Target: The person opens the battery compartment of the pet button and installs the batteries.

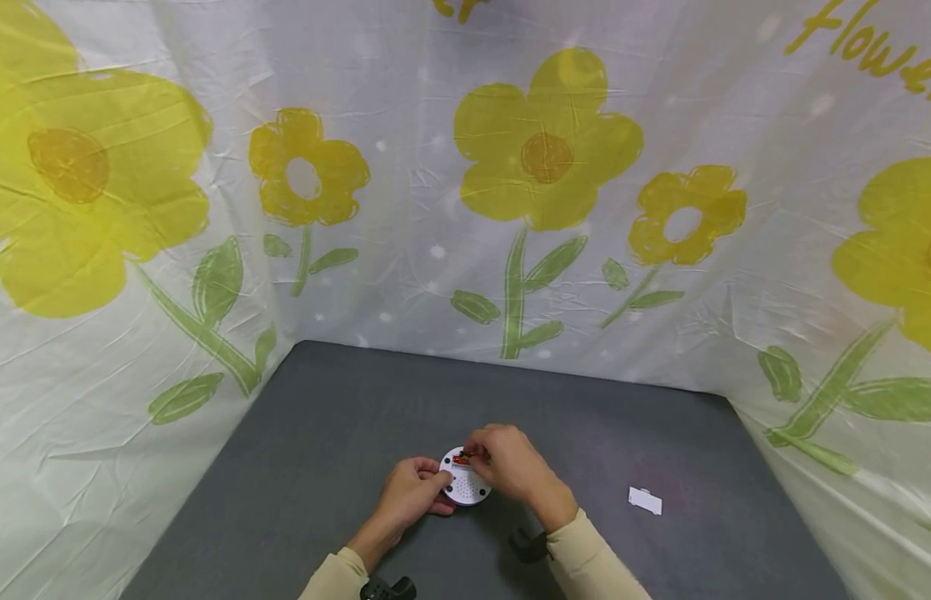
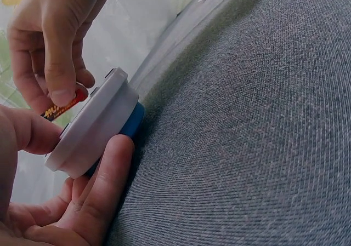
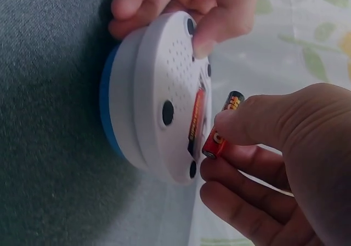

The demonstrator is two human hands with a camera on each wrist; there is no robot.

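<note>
A round white device (image 1: 468,492) with a blue lower edge is tilted up on the table, its perforated underside facing up. My left hand (image 1: 407,498) grips its left rim, thumb on the underside and fingers beneath. In the right wrist view, one red-and-black battery (image 3: 196,117) lies in the device's uncovered slot. My right hand (image 1: 513,465) pinches a second battery (image 3: 224,128) between thumb and fingers, just beside the slot. This held battery also shows in the left wrist view, close to the device's white rim (image 2: 90,128).
A small white rectangular cover (image 1: 645,501) lies on the dark grey table (image 1: 375,400), to the right of my hands. A white curtain (image 1: 405,275) printed with yellow flowers hangs behind the table and along its sides.
</note>
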